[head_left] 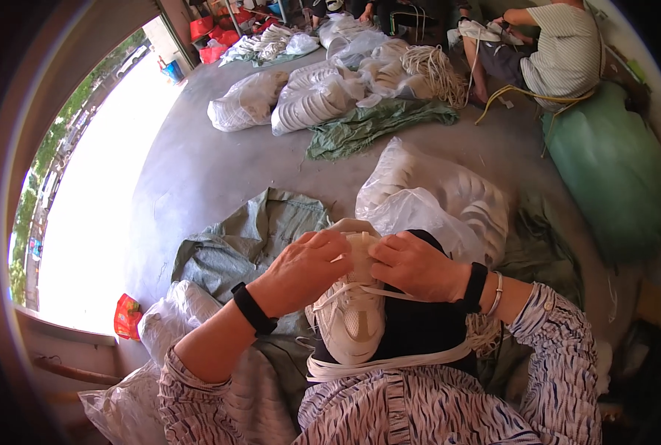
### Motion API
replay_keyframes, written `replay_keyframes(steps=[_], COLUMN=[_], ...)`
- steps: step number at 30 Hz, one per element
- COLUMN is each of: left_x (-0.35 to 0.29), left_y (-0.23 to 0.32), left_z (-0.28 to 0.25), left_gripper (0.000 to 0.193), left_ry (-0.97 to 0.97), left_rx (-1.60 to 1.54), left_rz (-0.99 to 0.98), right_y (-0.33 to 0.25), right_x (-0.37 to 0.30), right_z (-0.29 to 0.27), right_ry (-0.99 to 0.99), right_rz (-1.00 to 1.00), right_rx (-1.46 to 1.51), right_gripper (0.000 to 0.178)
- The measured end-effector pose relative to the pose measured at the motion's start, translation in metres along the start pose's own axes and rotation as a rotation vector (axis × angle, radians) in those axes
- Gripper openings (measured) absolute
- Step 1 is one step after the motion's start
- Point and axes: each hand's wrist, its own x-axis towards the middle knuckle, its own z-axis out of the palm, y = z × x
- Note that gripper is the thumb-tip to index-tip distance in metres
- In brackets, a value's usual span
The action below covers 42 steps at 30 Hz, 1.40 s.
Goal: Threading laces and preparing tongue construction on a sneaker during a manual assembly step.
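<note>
A pale cream sneaker (354, 326) rests on my dark-clad lap, its toe pointing toward me. A light shoelace (349, 288) crosses its front, and one length runs off to the right below my right hand. On the left side of the sneaker's upper, my left hand (309, 268) is closed, fingers bent in a pinch. Opposite it, my right hand (418, 265) pinches close to the tongue (361, 252). Whatever sits between either hand's fingertips is too small to make out. A bundle of pale laces (390, 362) lies across my waist.
Just ahead stands a clear plastic bag of shoes (449, 200). Green woven sacking (252, 222) lies left of it. Several more bags (315, 96) are farther off. A seated person (560, 52) is at the upper right, by a large green sack (612, 170). A doorway (108, 170) opens at left.
</note>
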Motion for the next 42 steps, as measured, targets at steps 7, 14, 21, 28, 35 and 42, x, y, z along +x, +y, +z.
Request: replay_keyframes(steps=[7, 14, 21, 28, 35, 42], left_x=[0.033, 0.037, 0.010, 0.019, -0.013, 0.001], left_y=[-0.007, 0.011, -0.017, 0.005, 0.011, 0.017], left_z=[-0.003, 0.011, 0.033, 0.003, 0.039, 0.012], left_gripper=[0.026, 0.041, 0.023, 0.010, 0.009, 0.013], left_ry=[-0.523, -0.466, -0.313, -0.300, 0.197, -0.042], left_rx=[0.019, -0.106, -0.659, -0.367, -1.113, -0.398], left_rz=[-0.061, -0.187, -0.520, -0.349, -0.754, -0.579], right_y=[0.004, 0.002, -0.007, -0.005, -0.006, -0.010], right_x=[0.006, 0.008, 0.011, -0.009, -0.003, -0.002], right_z=[0.006, 0.027, 0.017, 0.026, 0.021, 0.001], right_ry=[-0.296, -0.558, -0.434, -0.187, 0.197, 0.203], right_rz=[-0.045, 0.207, 0.462, 0.461, 0.785, 1.046], right_rx=[0.108, 0.267, 0.307, 0.305, 0.993, 1.486], right_gripper=[0.015, 0.019, 0.030, 0.021, 0.006, 0.012])
